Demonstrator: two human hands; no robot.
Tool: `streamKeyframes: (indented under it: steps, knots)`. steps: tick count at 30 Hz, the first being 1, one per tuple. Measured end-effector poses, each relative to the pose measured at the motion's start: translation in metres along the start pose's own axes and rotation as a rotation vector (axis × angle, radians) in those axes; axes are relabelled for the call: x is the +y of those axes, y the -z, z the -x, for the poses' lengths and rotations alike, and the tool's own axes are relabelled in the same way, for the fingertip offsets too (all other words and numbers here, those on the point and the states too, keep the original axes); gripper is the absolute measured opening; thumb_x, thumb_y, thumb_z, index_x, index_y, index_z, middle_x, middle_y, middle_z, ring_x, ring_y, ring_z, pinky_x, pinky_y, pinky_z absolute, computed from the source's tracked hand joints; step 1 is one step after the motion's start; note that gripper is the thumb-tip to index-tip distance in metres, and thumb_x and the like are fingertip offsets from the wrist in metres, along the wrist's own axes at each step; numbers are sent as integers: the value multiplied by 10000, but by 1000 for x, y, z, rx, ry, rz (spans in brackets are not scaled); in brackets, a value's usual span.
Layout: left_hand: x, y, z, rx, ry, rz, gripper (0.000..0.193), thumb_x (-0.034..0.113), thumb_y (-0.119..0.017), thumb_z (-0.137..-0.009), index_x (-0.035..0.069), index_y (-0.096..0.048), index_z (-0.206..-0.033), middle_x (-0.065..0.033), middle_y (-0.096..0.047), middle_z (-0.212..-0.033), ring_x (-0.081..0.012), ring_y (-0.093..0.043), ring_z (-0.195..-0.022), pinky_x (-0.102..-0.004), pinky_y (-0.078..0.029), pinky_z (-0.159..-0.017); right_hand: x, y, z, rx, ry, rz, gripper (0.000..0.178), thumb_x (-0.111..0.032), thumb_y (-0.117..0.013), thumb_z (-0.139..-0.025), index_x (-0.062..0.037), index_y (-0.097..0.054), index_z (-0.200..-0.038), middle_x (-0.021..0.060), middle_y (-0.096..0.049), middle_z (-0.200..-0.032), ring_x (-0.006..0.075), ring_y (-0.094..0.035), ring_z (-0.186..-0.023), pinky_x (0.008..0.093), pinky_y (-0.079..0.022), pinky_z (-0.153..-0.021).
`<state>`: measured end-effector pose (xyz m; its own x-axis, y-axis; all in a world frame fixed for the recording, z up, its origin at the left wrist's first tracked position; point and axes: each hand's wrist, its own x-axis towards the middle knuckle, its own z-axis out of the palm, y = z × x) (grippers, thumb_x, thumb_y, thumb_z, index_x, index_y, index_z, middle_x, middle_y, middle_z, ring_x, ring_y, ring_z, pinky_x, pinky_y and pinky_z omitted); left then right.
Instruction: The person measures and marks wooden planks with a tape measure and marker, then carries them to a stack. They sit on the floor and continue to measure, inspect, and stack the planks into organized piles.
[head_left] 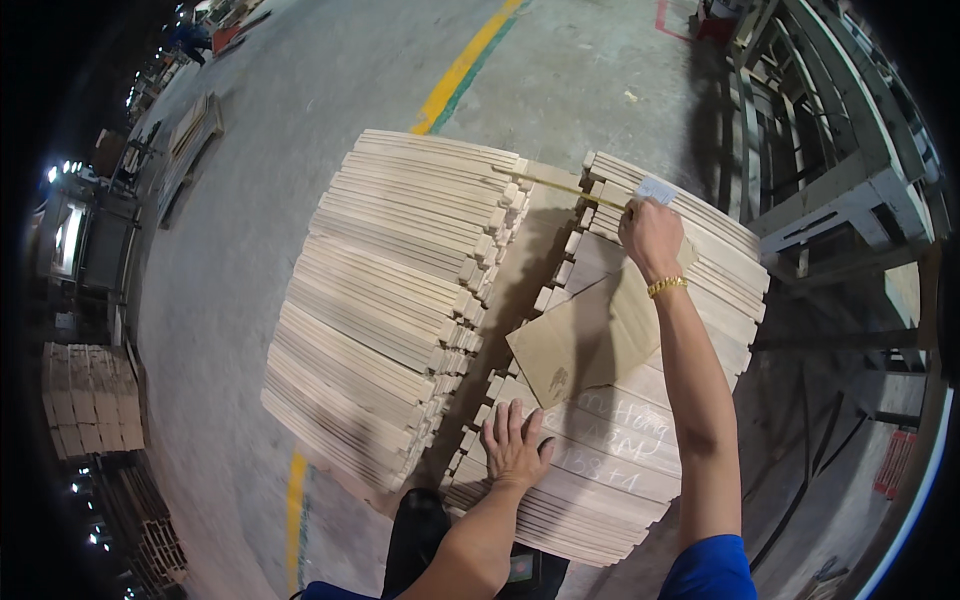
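Observation:
My left hand [516,446] lies with its fingers spread on the right-hand stack of pale wooden slats [600,480], close to the slats' notched ends. Farther off, my right hand [653,236] is closed round one end of a thin yellow tape measure [560,187]. Its narrow blade reaches left across the gap to the far end of the left-hand stack of slats [390,250]. Whatever case it has is hidden in the fist. Under my right forearm lies a creased brown cardboard sheet [590,335]. A small white paper label [655,190] shows just beyond my right hand.
Chalk writing [610,450] marks the right stack. A metal frame [830,215] stands along the right side. Yellow and green lines [465,70] run over the grey concrete floor [270,130]. At the left are stacked wood [95,400] and a leaning panel [190,150].

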<state>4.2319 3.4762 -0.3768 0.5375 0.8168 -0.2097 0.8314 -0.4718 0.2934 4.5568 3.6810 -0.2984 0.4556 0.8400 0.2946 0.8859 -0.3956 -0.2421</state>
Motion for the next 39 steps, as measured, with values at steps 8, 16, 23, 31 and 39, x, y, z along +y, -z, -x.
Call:
streamKeyframes:
  steps: [8,16,23,31,39]
  knots:
    - [-2,2,-2,43,-37,14,705,443,-585,-812,167,-299,-1394,-199,-156,-1469,-397,-82,-1370,-597,-40,-1060,3,4,13,-122,0,-62,112,-159,-571,-728,-98,-664,-740,99,-635,-774,296,-621,-744,426,-452,-686]
    - [-2,1,-1,20,-30,30,688,455,-576,-817,172,-314,-1387,-198,-163,-1469,-399,-89,-1370,-600,-49,-1057,-4,-2,19,-129,78,9,112,-171,-583,-726,-101,-667,-749,85,-635,-764,289,-622,-733,416,-469,-690]
    - [-2,1,-1,24,-18,36,686,454,-575,-820,181,-307,-1388,-190,-163,-1472,-395,-94,-1372,-604,-52,-1055,-12,6,25,-184,85,-106,105,-165,-594,-721,-91,-664,-745,93,-632,-756,290,-620,-724,420,-468,-683]
    - [-3,0,-1,-86,25,29,676,467,-570,-818,203,-325,-1391,-175,-154,-1480,-377,-89,-1378,-600,-56,-1058,-16,6,36,-171,169,-152,90,-145,-596,-716,-78,-657,-722,99,-626,-746,298,-609,-711,416,-459,-672]
    - [-4,-3,-1,-119,41,8,674,479,-557,-818,223,-323,-1396,-160,-145,-1489,-355,-80,-1384,-585,-62,-1060,-23,8,55,-275,207,-53,87,-115,-585,-736,-78,-663,-732,77,-626,-757,277,-602,-731,387,-453,-686]
